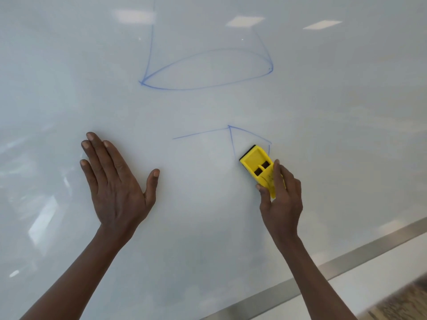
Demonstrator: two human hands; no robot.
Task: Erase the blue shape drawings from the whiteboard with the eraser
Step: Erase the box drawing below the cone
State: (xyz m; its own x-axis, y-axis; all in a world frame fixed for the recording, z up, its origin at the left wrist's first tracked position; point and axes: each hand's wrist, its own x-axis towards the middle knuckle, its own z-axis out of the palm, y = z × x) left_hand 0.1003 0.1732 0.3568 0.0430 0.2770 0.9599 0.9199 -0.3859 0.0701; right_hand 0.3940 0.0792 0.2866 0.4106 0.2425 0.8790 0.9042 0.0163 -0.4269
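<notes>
A glossy whiteboard (208,227) fills the view. High on it is a blue cylinder-like drawing (208,70) with an oval base and two faint side lines. Below it are the remains of a blue box drawing (231,132): two slanted top lines and short vertical strokes. My right hand (280,199) grips a yellow eraser (258,166) with a black felt edge, pressed on the board just under the box's right corner. My left hand (115,179) lies flat on the board with fingers spread, left of the box drawing.
A metal frame strip (323,271) runs along the board's lower right edge. Beyond it is a pale wall band and a patch of speckled floor (404,303). Ceiling lights reflect on the board's top and left.
</notes>
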